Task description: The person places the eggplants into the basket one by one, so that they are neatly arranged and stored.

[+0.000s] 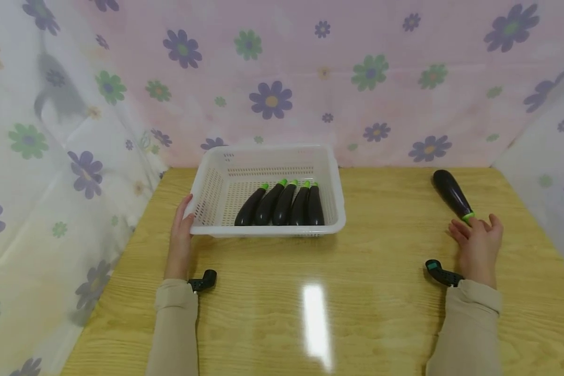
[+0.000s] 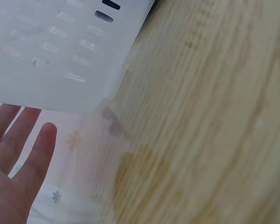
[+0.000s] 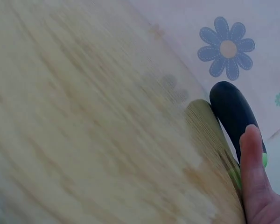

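Glossy dark eggplant (image 1: 451, 195), perforated white plastic basket (image 1: 202, 189), shiny varnished wood table (image 1: 380, 313), floral cloth backdrop (image 1: 310, 78).

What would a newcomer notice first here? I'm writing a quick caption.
A white basket at the back of the wooden table holds five dark eggplants side by side. A sixth eggplant lies alone far right, the right hand at its green stem end; the left hand touches the basket's corner.
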Action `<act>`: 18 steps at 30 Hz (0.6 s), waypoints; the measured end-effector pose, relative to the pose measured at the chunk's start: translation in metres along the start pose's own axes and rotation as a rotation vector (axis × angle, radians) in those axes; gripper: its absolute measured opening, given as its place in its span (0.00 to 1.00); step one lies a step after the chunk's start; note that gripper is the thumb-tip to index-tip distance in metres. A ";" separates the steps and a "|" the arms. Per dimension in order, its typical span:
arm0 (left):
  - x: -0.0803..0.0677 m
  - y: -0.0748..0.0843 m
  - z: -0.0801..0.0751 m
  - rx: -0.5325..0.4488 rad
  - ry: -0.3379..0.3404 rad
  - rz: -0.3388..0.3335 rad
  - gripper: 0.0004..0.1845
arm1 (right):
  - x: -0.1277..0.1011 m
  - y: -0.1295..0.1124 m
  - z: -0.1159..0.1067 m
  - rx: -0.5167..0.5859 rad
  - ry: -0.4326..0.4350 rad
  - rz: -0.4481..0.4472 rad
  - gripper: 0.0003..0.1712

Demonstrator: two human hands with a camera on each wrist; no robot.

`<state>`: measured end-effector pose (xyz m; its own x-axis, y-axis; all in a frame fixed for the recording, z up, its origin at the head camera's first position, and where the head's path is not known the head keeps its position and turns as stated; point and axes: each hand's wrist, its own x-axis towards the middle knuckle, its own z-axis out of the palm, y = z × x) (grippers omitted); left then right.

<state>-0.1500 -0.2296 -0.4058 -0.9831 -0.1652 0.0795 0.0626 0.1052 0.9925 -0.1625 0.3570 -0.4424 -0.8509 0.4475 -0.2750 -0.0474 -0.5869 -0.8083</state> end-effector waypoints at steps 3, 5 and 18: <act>0.002 -0.003 -0.001 -0.005 -0.001 -0.008 0.24 | 0.001 -0.001 -0.002 0.010 -0.061 0.001 0.45; 0.004 -0.008 -0.003 -0.010 0.004 -0.013 0.23 | 0.002 -0.001 -0.003 -0.003 -0.100 0.005 0.46; 0.008 -0.019 -0.006 0.002 -0.002 0.014 0.22 | 0.009 0.001 0.006 -0.246 -0.165 -0.010 0.47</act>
<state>-0.1579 -0.2387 -0.4239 -0.9824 -0.1620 0.0928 0.0756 0.1090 0.9912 -0.1733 0.3566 -0.4430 -0.9256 0.3246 -0.1947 0.0553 -0.3927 -0.9180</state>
